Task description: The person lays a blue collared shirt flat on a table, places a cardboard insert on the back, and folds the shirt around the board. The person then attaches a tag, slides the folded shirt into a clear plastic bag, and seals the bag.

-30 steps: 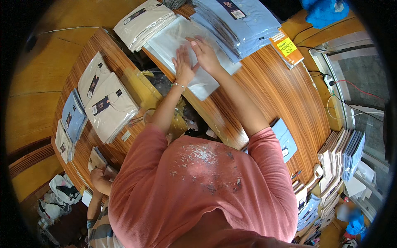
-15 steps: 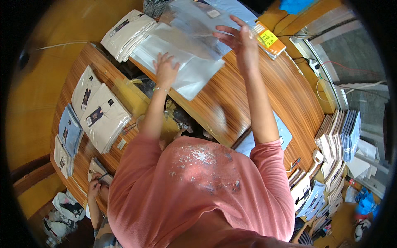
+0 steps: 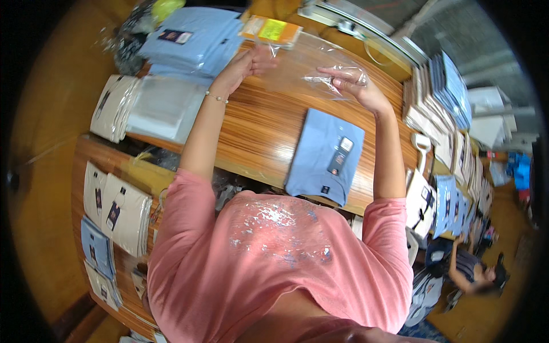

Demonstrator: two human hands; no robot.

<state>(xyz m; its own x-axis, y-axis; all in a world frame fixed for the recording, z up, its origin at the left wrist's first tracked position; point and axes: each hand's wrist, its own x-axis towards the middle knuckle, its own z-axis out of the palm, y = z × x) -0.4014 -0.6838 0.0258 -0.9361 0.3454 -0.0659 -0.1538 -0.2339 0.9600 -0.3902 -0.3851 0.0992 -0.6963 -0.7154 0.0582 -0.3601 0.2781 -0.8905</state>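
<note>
A clear plastic bag (image 3: 311, 68) is stretched in the air above the wooden table (image 3: 257, 128). My left hand (image 3: 247, 64) pinches its left edge and my right hand (image 3: 350, 81) grips its right side. Below the bag, a folded light-blue shirt (image 3: 326, 154) with a dark tag lies flat on the table near its front edge, touched by neither hand.
A stack of bagged blue shirts (image 3: 191, 40) and a yellow-labelled packet (image 3: 271, 30) lie at the back. Clear bags (image 3: 163, 108) and beige folded shirts (image 3: 111, 106) sit to the left. More beige and blue shirts (image 3: 117, 214) fill a lower shelf. Another person (image 3: 472, 271) crouches at the right.
Both hands have lifted a clear bag off the pile and hold it spread in the air. The view has swung left, bringing the folded blue shirt in front of me.
</note>
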